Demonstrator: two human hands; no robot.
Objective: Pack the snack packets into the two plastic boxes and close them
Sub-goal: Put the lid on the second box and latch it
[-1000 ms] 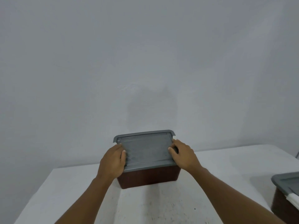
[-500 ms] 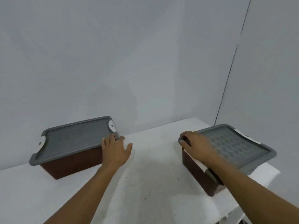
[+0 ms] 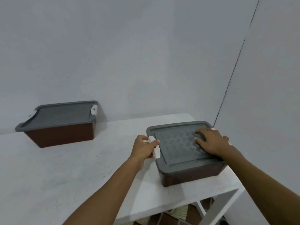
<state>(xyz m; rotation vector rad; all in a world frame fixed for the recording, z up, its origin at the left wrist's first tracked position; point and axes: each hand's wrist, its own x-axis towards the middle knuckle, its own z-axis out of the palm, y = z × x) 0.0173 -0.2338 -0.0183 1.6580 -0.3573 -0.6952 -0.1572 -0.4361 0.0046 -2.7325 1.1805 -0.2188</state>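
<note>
Two brown plastic boxes with grey lids stand on the white table (image 3: 68,168). The left box (image 3: 61,125) sits by the back wall with its lid on and a white clip up at its right end. The right box (image 3: 186,153) stands near the table's right corner, lid on. My left hand (image 3: 143,147) grips the white clip (image 3: 155,147) on that box's left side. My right hand (image 3: 211,142) presses flat on the lid's right part. No snack packets are in view.
The table's right edge and front corner (image 3: 233,190) lie close under the right box. Below the table, a tiled floor and white table legs (image 3: 201,210) show. Grey walls meet in a corner behind the right box.
My left hand left the left box and took hold of the right box's left clip. My right hand slid farther across the right lid. The view swung to the right.
</note>
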